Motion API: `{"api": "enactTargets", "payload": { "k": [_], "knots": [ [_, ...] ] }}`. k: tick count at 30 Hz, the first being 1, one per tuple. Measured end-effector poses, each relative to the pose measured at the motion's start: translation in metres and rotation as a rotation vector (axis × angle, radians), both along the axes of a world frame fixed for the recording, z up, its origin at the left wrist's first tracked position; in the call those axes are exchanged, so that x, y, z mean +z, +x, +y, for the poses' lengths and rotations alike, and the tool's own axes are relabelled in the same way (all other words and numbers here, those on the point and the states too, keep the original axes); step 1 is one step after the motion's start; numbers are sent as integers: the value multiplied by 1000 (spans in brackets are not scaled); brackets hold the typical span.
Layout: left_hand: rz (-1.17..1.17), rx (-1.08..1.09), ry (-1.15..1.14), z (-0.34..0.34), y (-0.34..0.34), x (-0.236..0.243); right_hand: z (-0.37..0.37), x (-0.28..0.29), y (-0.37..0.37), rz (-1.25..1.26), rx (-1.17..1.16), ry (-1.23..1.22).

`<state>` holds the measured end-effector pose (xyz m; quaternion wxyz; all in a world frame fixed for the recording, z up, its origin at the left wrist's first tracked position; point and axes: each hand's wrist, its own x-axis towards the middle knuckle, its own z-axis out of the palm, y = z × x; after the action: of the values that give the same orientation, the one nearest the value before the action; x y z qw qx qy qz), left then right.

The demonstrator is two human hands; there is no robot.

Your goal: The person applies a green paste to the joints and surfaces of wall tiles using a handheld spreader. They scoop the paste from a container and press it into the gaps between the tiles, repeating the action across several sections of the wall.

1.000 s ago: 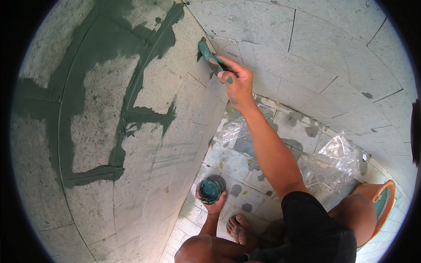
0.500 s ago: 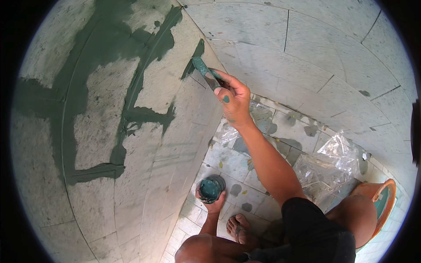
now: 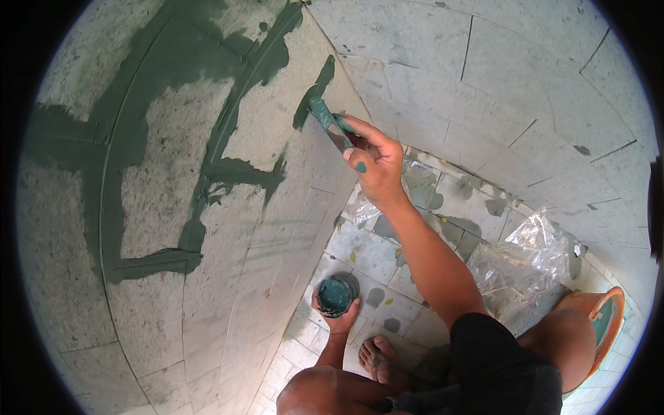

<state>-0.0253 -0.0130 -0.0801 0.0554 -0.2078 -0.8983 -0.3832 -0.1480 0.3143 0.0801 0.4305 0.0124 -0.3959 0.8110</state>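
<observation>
My right hand (image 3: 377, 166) grips a putty knife (image 3: 328, 121) coated in green paste, its blade against the tiled left wall (image 3: 155, 325) beside a fresh green stroke (image 3: 316, 86) near the wall corner. A green smudge marks my thumb. Lower down, my left hand (image 3: 337, 318) holds a small round container (image 3: 337, 294) of green paste. Wide patches of green paste (image 3: 135, 149) follow several joints on the left wall.
A second tiled wall (image 3: 519, 76) meets the first at the corner. On the spotted tile floor (image 3: 363, 245) lie crumpled clear plastic sheets (image 3: 515, 270) and small leaves. An orange bucket (image 3: 600, 301) stands by my right knee, near my sandalled foot (image 3: 377, 356).
My right hand and the knife have moved down from high in the corner, and a green stroke now shows on the wall there. My left hand and the container stay low.
</observation>
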Motion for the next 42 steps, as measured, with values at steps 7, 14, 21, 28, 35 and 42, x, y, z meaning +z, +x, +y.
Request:
{"api": "enactTargets", "payload": {
  "k": [7, 14, 21, 28, 35, 42],
  "knots": [
    [20, 18, 52, 3, 1, -4, 4, -5, -23, -70, -229, 196],
    [-3, 38, 27, 1, 2, -2, -27, -15, 2, -137, -127, 377],
    [18, 27, 57, 3, 0, -1, -45, 12, 15, -74, -7, -233],
    [12, 33, 136, 4, 0, -5, -77, 24, 0, -302, -449, 390],
    [12, 35, 66, 5, 1, 0, -39, 12, 28, -67, 56, 14],
    [48, 14, -16, 5, -1, 3, -24, 11, -7, -168, -263, 258]
  ]
}}
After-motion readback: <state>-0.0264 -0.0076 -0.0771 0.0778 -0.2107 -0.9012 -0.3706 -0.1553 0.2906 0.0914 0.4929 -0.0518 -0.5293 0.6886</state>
